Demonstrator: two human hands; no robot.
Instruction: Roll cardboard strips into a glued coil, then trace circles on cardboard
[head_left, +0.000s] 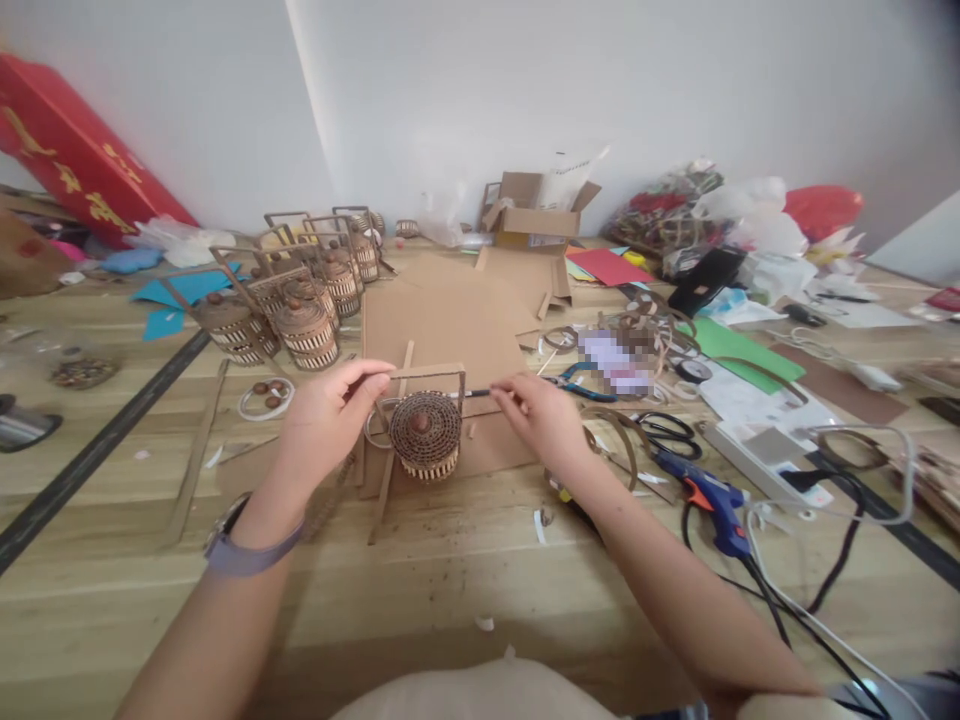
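Note:
A small round lidded basket stands over cardboard, woven dark brown on top with a wooden bead knob and pale slats round its side. A thin square-cornered handle rises over it. My left hand is closed in a pinch at the handle's left upper corner. To the right, my right hand pinches one end of a thin dark stick, whose other end reaches the handle's right side. I cannot make out whether the stick touches the handle.
Several similar baskets stand at the back left. A white ring with wooden beads lies left. Blue pliers, black scissors and a blue glue gun with cords lie right. A cardboard box is against the wall.

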